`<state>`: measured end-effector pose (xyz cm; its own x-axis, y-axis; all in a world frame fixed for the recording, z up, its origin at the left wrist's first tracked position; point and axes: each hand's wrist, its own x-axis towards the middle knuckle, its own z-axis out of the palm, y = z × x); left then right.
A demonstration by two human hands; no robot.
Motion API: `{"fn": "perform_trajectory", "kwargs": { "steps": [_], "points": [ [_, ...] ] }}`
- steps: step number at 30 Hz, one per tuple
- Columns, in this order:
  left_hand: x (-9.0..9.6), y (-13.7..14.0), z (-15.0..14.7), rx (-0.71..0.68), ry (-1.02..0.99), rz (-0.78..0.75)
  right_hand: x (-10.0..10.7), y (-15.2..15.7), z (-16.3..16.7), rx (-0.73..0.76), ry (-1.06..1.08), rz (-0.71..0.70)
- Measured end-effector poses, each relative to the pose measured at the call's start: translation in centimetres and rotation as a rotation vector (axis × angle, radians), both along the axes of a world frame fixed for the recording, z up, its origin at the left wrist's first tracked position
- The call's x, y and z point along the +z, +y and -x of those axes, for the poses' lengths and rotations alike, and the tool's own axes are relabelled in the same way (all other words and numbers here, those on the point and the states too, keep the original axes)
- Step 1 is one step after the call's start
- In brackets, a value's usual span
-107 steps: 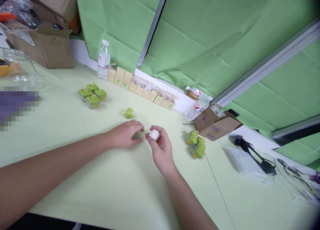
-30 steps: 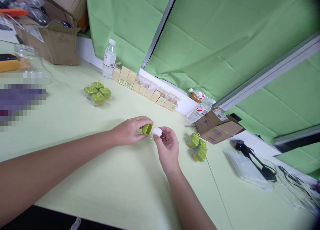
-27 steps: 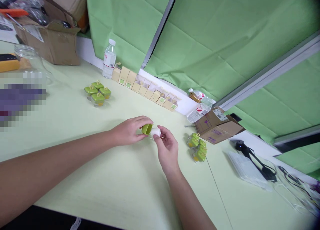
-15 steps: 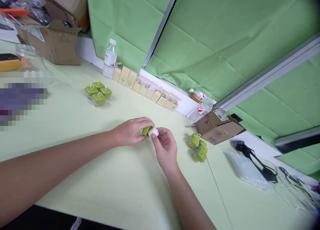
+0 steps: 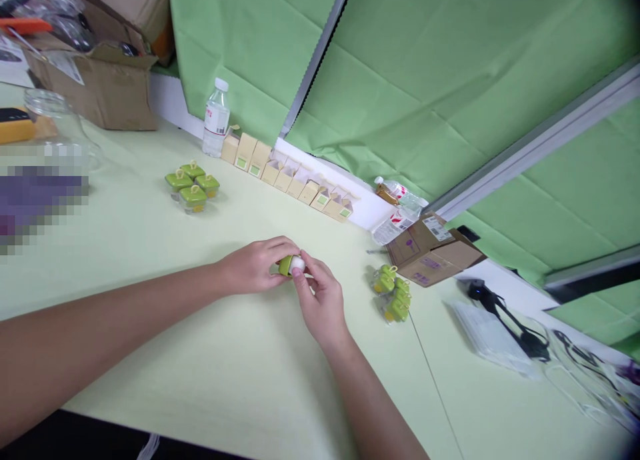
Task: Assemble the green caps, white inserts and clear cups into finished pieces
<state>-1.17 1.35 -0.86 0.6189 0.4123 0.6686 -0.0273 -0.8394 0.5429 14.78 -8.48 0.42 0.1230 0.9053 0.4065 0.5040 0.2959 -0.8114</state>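
Note:
In the middle of the view, my left hand (image 5: 253,267) is closed around a small green cap (image 5: 284,266), its open side turned to the right. My right hand (image 5: 321,303) pinches a white rounded piece (image 5: 297,265) between thumb and fingers, right at the cap's mouth. How deep the white piece sits inside cannot be seen. Beyond my left hand stand several small clear jars with green lids (image 5: 193,195), each with a loop on top. To the right of my right hand is a second cluster of green-lidded jars (image 5: 399,307).
Small beige boxes (image 5: 285,175) stand in a row along the wall, with a water bottle (image 5: 216,120) at their left end. Two more bottles lie near a brown carton (image 5: 425,250). Further right are a clear plastic stack (image 5: 493,339) and black cables. A glass jar (image 5: 55,117) stands far left.
My right hand has moved slightly left, its fingers closing in, and the white piece now sits closer against the green cap. The whole view has shifted a little.

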Motion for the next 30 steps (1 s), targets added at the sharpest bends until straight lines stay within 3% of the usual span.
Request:
{"fn": "perform_trajectory", "kwargs": {
  "steps": [6, 9, 12, 15, 20, 30],
  "points": [
    [0.7, -0.5, 0.0, 0.015, -0.052, 0.117, -0.2, 0.0, 0.2, -0.043, 0.033, -0.046],
    [0.8, -0.5, -0.1, -0.048, -0.102, 0.39, -0.3, 0.0, 0.3, -0.097, 0.157, -0.059],
    [0.9, -0.3, -0.3, -0.233, -0.118, 0.713, 0.0, 0.1, 0.5, -0.088, 0.224, -0.089],
    [1.2, -0.2, -0.5, -0.314, -0.091, 0.879, 0.3, 0.0, 0.7, -0.06, 0.217, -0.1],
    [1.7, -0.3, -0.5, -0.325, -0.089, 1.033, 0.6, 0.0, 0.6, -0.048, 0.239, -0.071],
    [1.0, -0.1, -0.8, -0.371, -0.169, 1.17, 0.4, 0.1, 0.5, -0.088, 0.212, -0.053]
  ]
}}
